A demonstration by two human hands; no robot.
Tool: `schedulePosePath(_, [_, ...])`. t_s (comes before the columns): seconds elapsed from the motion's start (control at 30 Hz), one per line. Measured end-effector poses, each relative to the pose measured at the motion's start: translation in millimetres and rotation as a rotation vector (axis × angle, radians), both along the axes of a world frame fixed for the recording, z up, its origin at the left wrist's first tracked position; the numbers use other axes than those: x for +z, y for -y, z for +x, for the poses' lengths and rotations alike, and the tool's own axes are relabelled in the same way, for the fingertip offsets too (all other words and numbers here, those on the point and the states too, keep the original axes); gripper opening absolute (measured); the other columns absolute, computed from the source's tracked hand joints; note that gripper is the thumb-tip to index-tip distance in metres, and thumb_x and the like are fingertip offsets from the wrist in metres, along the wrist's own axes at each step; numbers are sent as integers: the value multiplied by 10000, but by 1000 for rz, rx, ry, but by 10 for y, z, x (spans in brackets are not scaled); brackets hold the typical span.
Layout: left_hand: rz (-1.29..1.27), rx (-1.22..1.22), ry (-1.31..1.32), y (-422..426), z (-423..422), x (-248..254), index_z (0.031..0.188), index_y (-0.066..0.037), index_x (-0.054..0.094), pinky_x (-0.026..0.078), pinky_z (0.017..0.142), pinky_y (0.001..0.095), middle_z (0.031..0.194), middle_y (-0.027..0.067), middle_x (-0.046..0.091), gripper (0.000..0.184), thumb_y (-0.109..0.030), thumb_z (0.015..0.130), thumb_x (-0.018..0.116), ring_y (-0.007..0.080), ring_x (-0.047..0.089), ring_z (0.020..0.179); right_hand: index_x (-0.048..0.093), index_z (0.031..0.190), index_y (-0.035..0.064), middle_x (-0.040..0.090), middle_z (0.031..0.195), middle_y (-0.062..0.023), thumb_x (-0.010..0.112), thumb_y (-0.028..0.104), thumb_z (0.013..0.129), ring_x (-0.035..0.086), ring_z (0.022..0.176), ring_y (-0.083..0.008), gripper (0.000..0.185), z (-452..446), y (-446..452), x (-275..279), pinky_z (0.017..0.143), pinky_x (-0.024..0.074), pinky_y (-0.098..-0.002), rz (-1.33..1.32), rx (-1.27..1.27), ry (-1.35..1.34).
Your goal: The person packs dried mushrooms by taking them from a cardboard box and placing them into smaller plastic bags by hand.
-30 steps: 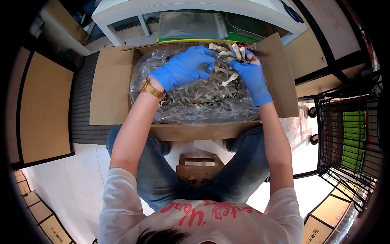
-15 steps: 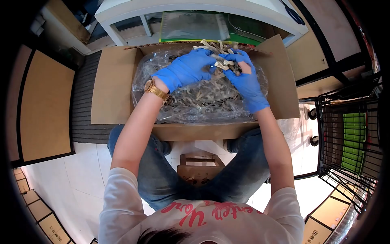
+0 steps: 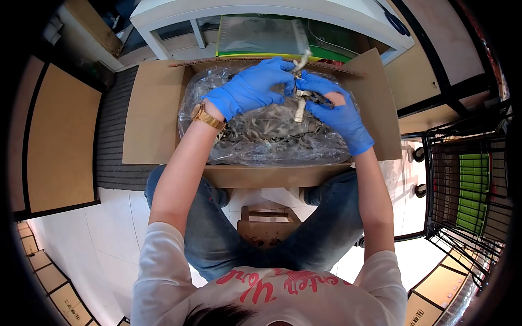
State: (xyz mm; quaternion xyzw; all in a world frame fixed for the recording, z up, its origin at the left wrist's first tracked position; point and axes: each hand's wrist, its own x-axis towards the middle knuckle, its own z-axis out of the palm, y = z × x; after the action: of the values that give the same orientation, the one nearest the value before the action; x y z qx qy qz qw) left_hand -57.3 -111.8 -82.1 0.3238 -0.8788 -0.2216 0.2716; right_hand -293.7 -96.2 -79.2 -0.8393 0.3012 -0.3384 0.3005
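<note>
Box (image 3: 155,111): matt brown corrugated cardboard. Liner bag (image 3: 299,156): clear plastic, glossy, crinkled. Dried stem-like pieces (image 3: 299,111): rough, matt. Gloves (image 3: 236,96): smooth, rubbery, low sheen. Watch (image 3: 210,119): polished gold-tone metal. Jeans (image 3: 202,239): faded denim. Floor tiles (image 3: 111,239): smooth, glossy. Mat (image 3: 114,133): ribbed, matt. Cart (image 3: 428,179): black metal wire.

Pale tiled floor (image 3: 109,233), dark ribbed mat (image 3: 117,122), white table (image 3: 261,7), black-framed tan cabinet (image 3: 62,141), black wire cart (image 3: 447,185) on the right
</note>
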Motion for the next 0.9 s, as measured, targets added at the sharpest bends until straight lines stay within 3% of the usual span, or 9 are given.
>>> schedulePosePath(0.2, [60,-70,37,-9,-29,-5,841,-65,565,352,1031,385,1325,117,496,112,-51,769,649,304,454,1188,617,1184,102,609,1209,-103,680,12,770,570,1121,-198,428,-50,30,-58,921,467,-312,36,-63,-240])
schedulePosePath(0.27, [-141,16,-50,4,-46,-79,968,-105,641,452,907,394,1065,105,596,213,-139,758,633,309,553,1027,587,1223,85,590,1247,-95,683,6,768,560,1125,-186,472,-70,2,17,921,468,-306,199,10,-171])
schedulePosePath(0.3, [-141,13,-47,-2,-40,-28,968,-105,641,452,907,394,1065,105,596,213,-139,758,633,309,553,1027,587,1223,85,590,1247,-95,683,6,768,560,1125,-186,472,-63,-7,65,921,468,-306,198,8,-168])
schedulePosePath(0.4, [21,112,-29,-1,21,90,855,-88,619,474,818,388,977,97,590,120,-137,745,628,291,579,914,509,1291,43,546,1303,-77,676,-29,774,541,1137,-161,548,33,-40,123,927,470,-278,276,25,189])
schedulePosePath(0.47, [-3,59,111,47,64,100,829,-89,601,470,749,394,914,95,575,104,-127,735,624,288,578,832,541,1250,43,563,1273,-76,680,-28,774,550,1115,-151,501,51,-38,130,918,475,-271,311,-32,234])
schedulePosePath(0.57, [-79,51,115,-9,33,149,794,-88,581,462,721,399,880,87,564,83,-108,725,624,292,566,799,601,1162,39,607,1187,-66,696,-20,769,576,1042,-133,409,20,-11,-12,879,491,-261,376,-112,246])
schedulePosePath(0.73, [-133,45,89,13,7,101,796,-98,602,459,790,386,856,64,575,84,-107,725,644,275,556,872,669,1051,46,678,989,-61,732,52,762,620,871,-119,296,79,-59,-12,776,513,-270,414,-150,182])
schedulePosePath(0.8, [-195,20,64,8,11,98,796,-101,610,454,819,381,847,56,581,84,-113,725,654,269,550,903,673,1048,60,679,894,-80,727,114,774,618,785,-113,284,83,-66,28,712,495,-253,238,-239,-114])
schedulePosePath(0.9, [-220,9,10,-17,-9,101,803,-106,631,443,863,376,868,41,608,95,-145,731,679,254,543,959,677,1053,73,670,874,-103,714,145,784,616,748,-113,280,103,-79,71,687,487,-251,40,-165,-139])
